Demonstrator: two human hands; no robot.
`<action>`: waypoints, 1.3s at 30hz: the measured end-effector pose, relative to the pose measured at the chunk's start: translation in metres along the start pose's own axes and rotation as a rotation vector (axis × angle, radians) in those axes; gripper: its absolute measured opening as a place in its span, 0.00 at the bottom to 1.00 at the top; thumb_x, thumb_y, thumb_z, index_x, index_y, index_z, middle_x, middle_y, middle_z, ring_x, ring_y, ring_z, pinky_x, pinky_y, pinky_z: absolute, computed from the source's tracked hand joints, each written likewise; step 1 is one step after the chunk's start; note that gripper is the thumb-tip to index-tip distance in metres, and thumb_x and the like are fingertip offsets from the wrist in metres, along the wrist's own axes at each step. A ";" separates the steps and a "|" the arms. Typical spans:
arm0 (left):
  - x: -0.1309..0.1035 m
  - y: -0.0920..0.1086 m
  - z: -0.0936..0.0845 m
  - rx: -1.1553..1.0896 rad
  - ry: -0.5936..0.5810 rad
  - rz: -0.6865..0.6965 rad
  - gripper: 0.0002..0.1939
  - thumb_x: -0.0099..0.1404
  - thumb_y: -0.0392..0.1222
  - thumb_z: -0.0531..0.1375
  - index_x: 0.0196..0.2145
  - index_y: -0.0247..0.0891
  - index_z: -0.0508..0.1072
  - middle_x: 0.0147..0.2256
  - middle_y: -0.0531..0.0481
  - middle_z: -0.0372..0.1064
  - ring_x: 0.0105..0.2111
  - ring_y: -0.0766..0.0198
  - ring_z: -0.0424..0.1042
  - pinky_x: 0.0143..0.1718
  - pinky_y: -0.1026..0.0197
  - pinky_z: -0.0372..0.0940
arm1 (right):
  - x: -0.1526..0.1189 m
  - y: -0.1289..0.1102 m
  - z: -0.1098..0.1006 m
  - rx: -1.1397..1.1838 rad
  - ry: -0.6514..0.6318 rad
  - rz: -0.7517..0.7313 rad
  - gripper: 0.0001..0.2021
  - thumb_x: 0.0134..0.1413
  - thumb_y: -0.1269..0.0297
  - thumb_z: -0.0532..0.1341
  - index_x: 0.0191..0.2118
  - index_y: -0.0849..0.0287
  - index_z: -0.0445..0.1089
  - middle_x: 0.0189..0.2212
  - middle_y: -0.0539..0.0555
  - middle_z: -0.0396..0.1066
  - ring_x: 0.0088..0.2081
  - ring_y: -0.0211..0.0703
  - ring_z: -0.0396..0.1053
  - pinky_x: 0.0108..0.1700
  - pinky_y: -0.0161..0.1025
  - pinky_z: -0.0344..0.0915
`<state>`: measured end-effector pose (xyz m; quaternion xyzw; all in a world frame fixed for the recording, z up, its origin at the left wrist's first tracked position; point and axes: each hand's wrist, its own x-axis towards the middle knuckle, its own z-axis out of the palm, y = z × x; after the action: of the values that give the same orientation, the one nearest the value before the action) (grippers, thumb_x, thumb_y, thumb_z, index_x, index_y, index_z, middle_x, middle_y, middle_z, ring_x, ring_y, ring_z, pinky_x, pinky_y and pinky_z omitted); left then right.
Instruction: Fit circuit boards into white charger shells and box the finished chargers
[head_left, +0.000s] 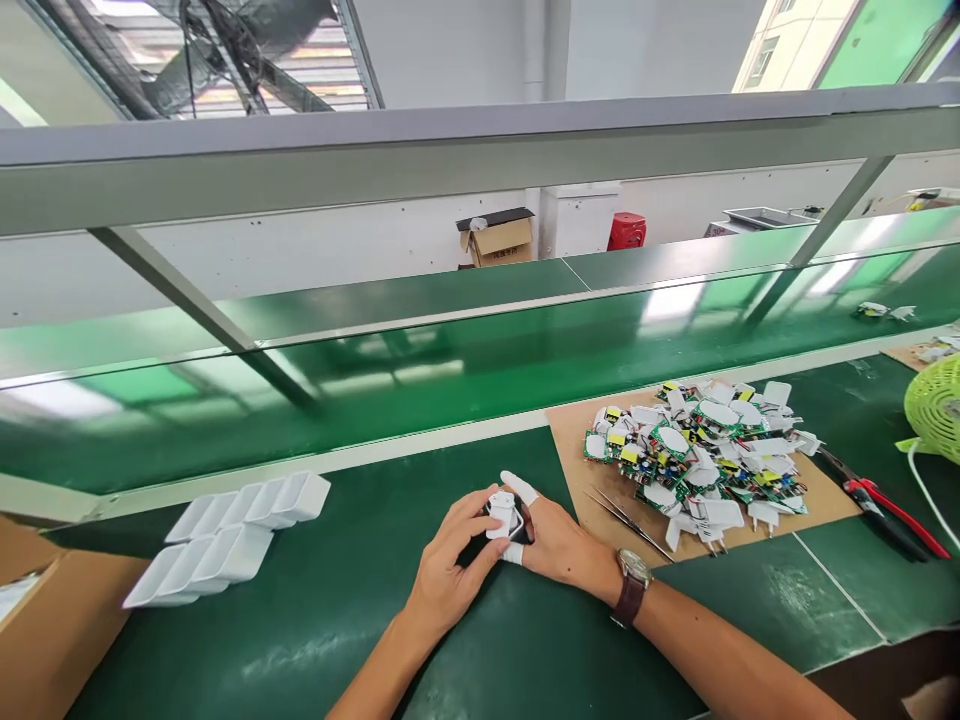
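Above the green bench, my two hands meet around a small white plastic housing (516, 522). My right hand (559, 540) grips it from the right side, with white covers on two of its digits. My left hand (454, 560) is closed at the other side, its fingers and thumb pressed on a white plastic piece (501, 512) at the mouth of the housing. Fingers hide much of both parts, and I cannot tell how far the piece sits inside. To the right, a pile of circuit boards with white plastic pieces (701, 450) lies on a cardboard sheet (581, 475).
White open housings (232, 553) stand in rows at left, beside a cardboard box (71, 620). Tweezers (630, 520) lie at the sheet's front edge. Red-handled pliers (874, 500) and a lime-green fan (934, 405) are at right. A raised rail crosses behind the bench.
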<state>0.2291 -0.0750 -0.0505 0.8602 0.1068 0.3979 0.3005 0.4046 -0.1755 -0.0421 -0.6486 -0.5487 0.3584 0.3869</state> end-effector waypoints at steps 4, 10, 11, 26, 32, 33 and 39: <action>0.004 0.004 0.000 0.025 -0.026 0.036 0.08 0.70 0.36 0.64 0.46 0.41 0.74 0.56 0.38 0.74 0.57 0.51 0.73 0.55 0.47 0.74 | 0.000 -0.005 -0.003 -0.028 -0.021 -0.008 0.43 0.53 0.63 0.69 0.71 0.57 0.50 0.54 0.61 0.69 0.45 0.51 0.73 0.47 0.49 0.71; 0.010 0.012 0.004 0.232 0.080 0.083 0.08 0.68 0.39 0.68 0.44 0.41 0.75 0.47 0.42 0.76 0.46 0.54 0.76 0.47 0.51 0.75 | -0.002 -0.009 0.001 -0.143 0.005 -0.015 0.43 0.52 0.65 0.67 0.71 0.57 0.49 0.55 0.62 0.66 0.45 0.53 0.74 0.45 0.49 0.71; 0.011 0.013 0.005 0.251 0.077 0.075 0.08 0.67 0.40 0.68 0.44 0.42 0.76 0.47 0.42 0.76 0.46 0.54 0.77 0.47 0.51 0.75 | -0.002 -0.008 0.001 -0.154 0.009 -0.022 0.43 0.52 0.65 0.67 0.71 0.57 0.48 0.55 0.62 0.65 0.45 0.53 0.74 0.45 0.48 0.71; 0.054 -0.024 -0.002 0.195 -0.038 -0.260 0.15 0.66 0.53 0.65 0.43 0.42 0.78 0.54 0.41 0.76 0.53 0.49 0.77 0.55 0.45 0.73 | -0.012 -0.009 -0.006 -0.481 0.132 -0.166 0.28 0.64 0.62 0.63 0.65 0.64 0.57 0.54 0.64 0.67 0.38 0.48 0.74 0.39 0.45 0.71; 0.104 -0.038 0.050 -0.100 -0.192 -0.345 0.19 0.60 0.55 0.68 0.41 0.38 0.78 0.50 0.41 0.78 0.47 0.52 0.80 0.52 0.46 0.75 | -0.006 0.009 0.001 -0.835 0.079 -0.399 0.13 0.70 0.60 0.57 0.43 0.64 0.74 0.40 0.60 0.74 0.43 0.51 0.72 0.46 0.46 0.68; 0.107 -0.038 0.058 -0.107 -0.200 -0.339 0.19 0.60 0.55 0.68 0.41 0.37 0.78 0.50 0.40 0.78 0.47 0.52 0.80 0.52 0.46 0.75 | -0.005 0.011 0.003 -0.854 0.090 -0.420 0.13 0.70 0.60 0.57 0.42 0.63 0.74 0.39 0.60 0.74 0.42 0.51 0.72 0.45 0.46 0.67; 0.102 -0.029 0.062 -0.075 -0.176 -0.318 0.17 0.63 0.49 0.67 0.45 0.38 0.78 0.59 0.36 0.71 0.56 0.49 0.74 0.53 0.46 0.74 | -0.004 0.019 0.005 -0.868 0.104 -0.457 0.08 0.66 0.63 0.60 0.40 0.62 0.74 0.39 0.59 0.74 0.42 0.50 0.70 0.45 0.45 0.65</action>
<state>0.3449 -0.0352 -0.0358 0.8522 0.1997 0.2722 0.3997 0.4075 -0.1804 -0.0614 -0.6299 -0.7557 -0.0303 0.1765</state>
